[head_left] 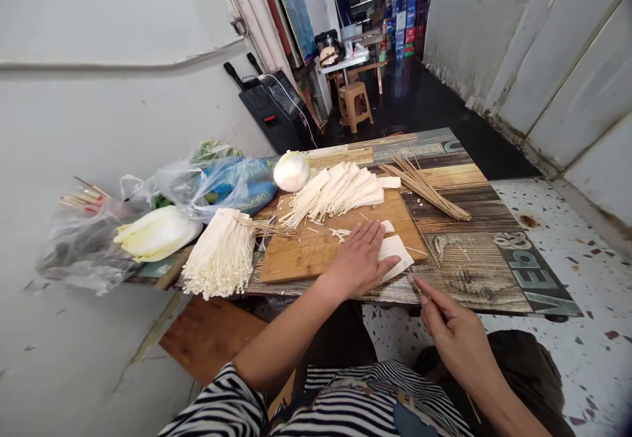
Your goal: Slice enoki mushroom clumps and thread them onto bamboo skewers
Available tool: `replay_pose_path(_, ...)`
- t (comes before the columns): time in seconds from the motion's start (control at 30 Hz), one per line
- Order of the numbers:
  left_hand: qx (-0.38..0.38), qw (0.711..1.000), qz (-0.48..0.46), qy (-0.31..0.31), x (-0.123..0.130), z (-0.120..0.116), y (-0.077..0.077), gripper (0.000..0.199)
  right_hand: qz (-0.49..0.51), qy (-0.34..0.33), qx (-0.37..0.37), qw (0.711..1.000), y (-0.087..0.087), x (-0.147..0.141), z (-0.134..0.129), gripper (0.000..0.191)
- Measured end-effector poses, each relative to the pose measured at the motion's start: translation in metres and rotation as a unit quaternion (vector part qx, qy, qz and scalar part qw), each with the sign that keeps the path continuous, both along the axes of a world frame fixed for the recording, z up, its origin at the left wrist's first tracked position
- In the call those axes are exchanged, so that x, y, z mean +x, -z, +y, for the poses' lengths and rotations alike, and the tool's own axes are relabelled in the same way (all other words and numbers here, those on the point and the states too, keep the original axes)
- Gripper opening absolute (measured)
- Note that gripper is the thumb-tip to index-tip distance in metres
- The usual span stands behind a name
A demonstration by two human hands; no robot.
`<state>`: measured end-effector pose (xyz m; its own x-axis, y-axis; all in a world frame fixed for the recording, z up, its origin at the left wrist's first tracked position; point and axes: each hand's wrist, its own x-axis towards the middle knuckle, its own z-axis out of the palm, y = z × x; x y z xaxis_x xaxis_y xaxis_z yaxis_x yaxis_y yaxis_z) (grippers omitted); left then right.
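Skewering step, by look of it. Left hand (359,258) flat over mushroom bundle (396,257) at near right corner of cutting board (291,262), fingers close together, thumb out. Right hand (457,332) pinches stick (473,407), tip at bundle's edge; can't tell if inside. Next move calls for steady pressing, straight level push.

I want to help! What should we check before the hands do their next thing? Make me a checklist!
1. Left hand flat on the white piece: ok.
2. Right hand gripping the skewer: ok.
3. Skewer's tip inside the piece: cannot tell, too small to see.
4. Spare skewers on the table: ok.
5. Cutting board free of other food: not ok, the mushroom pile lies there.
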<state>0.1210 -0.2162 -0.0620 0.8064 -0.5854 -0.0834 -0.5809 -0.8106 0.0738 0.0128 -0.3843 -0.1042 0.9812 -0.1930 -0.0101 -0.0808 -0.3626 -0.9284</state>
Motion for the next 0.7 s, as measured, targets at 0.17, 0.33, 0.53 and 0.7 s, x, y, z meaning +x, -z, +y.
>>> replay_pose_path(0.17, -0.010, 1.000, -0.002, 0.002, 0.0008, 0.0003, 0.0030, 0.073, 0.023, -0.010, 0.018, 1.000, -0.0014, 0.0019, -0.0010, 0.052)
replay_pose_path(0.33, -0.014, 1.000, 0.001, 0.002, 0.0005, 0.0007, 0.0028, 0.073, 0.047, -0.009, 0.037, 0.998, 0.0001, 0.0028, 0.0000, 0.055)
replay_pose_path(0.53, -0.009, 1.000, 0.001, -0.004, 0.0005, -0.0009, -0.0013, 0.072, 0.042, -0.011, 0.024, 0.999, -0.0025, 0.0013, 0.0011, 0.055)
replay_pose_path(0.7, -0.012, 1.000, -0.007, -0.009, 0.0001, -0.0031, -0.0010, 0.072, 0.044, -0.008, 0.011, 0.999, -0.0037, -0.0024, 0.0031, 0.057)
